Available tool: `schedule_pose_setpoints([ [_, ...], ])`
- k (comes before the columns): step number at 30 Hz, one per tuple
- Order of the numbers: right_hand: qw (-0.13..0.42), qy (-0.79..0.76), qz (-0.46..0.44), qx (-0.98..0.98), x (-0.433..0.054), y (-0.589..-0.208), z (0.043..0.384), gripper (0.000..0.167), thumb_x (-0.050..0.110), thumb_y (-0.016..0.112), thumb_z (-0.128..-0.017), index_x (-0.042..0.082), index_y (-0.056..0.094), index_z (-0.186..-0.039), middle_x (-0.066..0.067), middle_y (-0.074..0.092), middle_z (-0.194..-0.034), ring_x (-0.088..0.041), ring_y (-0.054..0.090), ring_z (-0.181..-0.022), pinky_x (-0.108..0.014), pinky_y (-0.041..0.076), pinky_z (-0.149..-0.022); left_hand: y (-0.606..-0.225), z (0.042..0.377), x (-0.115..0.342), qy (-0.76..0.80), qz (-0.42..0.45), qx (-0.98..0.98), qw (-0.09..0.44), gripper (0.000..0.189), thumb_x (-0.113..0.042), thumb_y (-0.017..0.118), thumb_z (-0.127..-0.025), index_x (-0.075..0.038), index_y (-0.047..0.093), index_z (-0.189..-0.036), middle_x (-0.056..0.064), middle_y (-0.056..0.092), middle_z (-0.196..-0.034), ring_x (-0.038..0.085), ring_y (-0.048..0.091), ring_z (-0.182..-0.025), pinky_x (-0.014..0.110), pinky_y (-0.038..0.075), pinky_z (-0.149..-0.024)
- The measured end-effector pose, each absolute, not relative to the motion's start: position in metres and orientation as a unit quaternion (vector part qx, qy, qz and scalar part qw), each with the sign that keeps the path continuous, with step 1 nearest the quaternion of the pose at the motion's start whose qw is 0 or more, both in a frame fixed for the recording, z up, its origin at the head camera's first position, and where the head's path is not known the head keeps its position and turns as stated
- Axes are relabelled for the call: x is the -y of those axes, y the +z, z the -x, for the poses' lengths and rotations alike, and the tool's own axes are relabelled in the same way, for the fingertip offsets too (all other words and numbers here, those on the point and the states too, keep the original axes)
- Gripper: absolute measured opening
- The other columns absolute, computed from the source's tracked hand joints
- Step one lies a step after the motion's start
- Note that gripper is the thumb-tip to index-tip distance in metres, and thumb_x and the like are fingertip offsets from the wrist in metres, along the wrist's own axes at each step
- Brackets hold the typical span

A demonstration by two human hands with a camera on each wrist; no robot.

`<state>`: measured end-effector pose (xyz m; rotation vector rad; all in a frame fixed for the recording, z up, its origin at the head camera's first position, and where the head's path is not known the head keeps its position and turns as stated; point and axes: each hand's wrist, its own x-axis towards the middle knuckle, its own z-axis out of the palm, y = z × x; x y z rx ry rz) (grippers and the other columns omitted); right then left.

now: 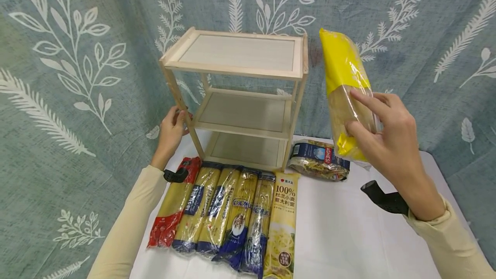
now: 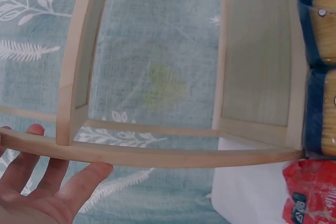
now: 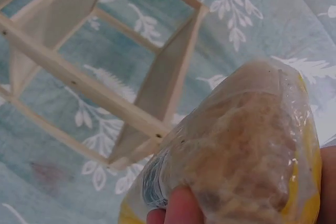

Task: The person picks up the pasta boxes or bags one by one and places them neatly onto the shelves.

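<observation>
My left hand (image 1: 170, 130) grips the left front post of a three-tier wooden shelf (image 1: 236, 72), its thumb (image 2: 94, 177) on one side and fingertips showing past the other. The shelf's tiers hold nothing. Raised to the right of the shelf, my right hand (image 1: 391, 134) holds a yellow-and-clear plastic bag (image 1: 345, 72) between thumb and fingers. The bag stands nearly upright, leaning a little. In the right wrist view, tan contents show through the clear film of the bag (image 3: 236, 145), and a barcode label is on its side.
Packs of spaghetti lie side by side before the shelf: a red-ended one (image 1: 172, 210), several blue-ended ones (image 1: 217, 210) and a cream one (image 1: 280, 227). An Agnesi pasta bag (image 1: 319, 158) lies right of the shelf on the white table (image 1: 341, 223). A patterned curtain (image 1: 128, 12) hangs behind.
</observation>
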<state>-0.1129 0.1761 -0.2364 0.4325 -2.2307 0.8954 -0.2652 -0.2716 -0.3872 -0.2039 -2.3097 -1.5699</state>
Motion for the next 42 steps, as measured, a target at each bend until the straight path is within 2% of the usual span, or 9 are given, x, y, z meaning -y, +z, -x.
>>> schedule_pose_setpoints([
  [2,0.346,0.344,-0.162,0.857,-0.173,-0.230,0.116,0.049,0.004,0.060,-0.077,0.010,0.063,-0.126,-0.025,0.057,-0.111,-0.033,0.052,-0.097,-0.006,0.035,-0.059,-0.387,0.265,0.271,-0.552,0.071,0.814,0.169,0.043,-0.036,0.040,-0.100,-0.007,0.048,-0.132,0.025,0.059,-0.115,0.037,0.058,-0.107,0.050,0.055,-0.074],
  [8,0.338,0.342,-0.155,0.863,-0.163,-0.207,0.127,0.048,0.006,0.060,-0.077,0.012,0.063,-0.125,-0.022,0.059,-0.110,-0.030,0.050,-0.096,-0.009,0.036,-0.056,-0.384,0.264,0.271,-0.550,0.066,0.815,0.166,0.042,-0.035,0.039,-0.101,-0.007,0.048,-0.132,0.024,0.059,-0.115,0.037,0.058,-0.107,0.045,0.057,-0.073],
  [15,0.293,0.345,-0.136,0.881,-0.149,-0.185,0.142,0.048,0.012,0.059,-0.080,0.015,0.062,-0.127,-0.019,0.057,-0.114,-0.029,0.045,-0.095,-0.028,0.036,-0.058,-0.367,0.248,0.262,-0.566,0.073,0.807,0.156,0.038,-0.025,0.040,-0.102,0.000,0.046,-0.131,0.030,0.057,-0.116,0.043,0.056,-0.109,0.058,0.050,-0.078],
  [23,0.265,0.345,-0.147,0.888,-0.132,-0.172,0.161,0.047,0.011,0.056,-0.081,0.012,0.062,-0.127,-0.021,0.056,-0.114,-0.030,0.045,-0.099,-0.026,0.041,-0.057,-0.369,0.250,0.263,-0.557,0.077,0.810,0.165,0.038,-0.024,0.039,-0.102,0.000,0.047,-0.131,0.031,0.056,-0.115,0.043,0.056,-0.109,0.056,0.052,-0.077],
  [29,0.238,0.340,-0.141,0.899,-0.116,-0.162,0.183,0.046,0.012,0.052,-0.084,0.011,0.059,-0.130,-0.020,0.053,-0.114,-0.027,0.044,-0.097,-0.025,0.048,-0.059,-0.387,0.264,0.272,-0.553,0.072,0.812,0.172,0.042,-0.034,0.041,-0.101,-0.006,0.049,-0.131,0.024,0.060,-0.114,0.037,0.058,-0.107,0.054,0.053,-0.076],
  [33,0.217,0.334,-0.137,0.907,-0.105,-0.157,0.197,0.047,0.013,0.050,-0.086,0.010,0.056,-0.132,-0.019,0.051,-0.119,-0.026,0.042,-0.100,-0.030,0.051,-0.066,-0.390,0.265,0.273,-0.552,0.075,0.812,0.174,0.042,-0.034,0.040,-0.101,-0.007,0.048,-0.132,0.024,0.059,-0.115,0.038,0.058,-0.108,0.055,0.053,-0.076],
  [42,0.172,0.313,-0.126,0.926,-0.081,-0.149,0.220,0.046,0.013,0.050,-0.087,0.009,0.056,-0.133,-0.012,0.052,-0.131,-0.025,0.041,-0.115,-0.035,0.041,-0.087,-0.372,0.252,0.266,-0.566,0.083,0.804,0.160,0.037,-0.025,0.040,-0.103,-0.002,0.048,-0.131,0.029,0.058,-0.115,0.042,0.056,-0.109,0.056,0.051,-0.078],
])
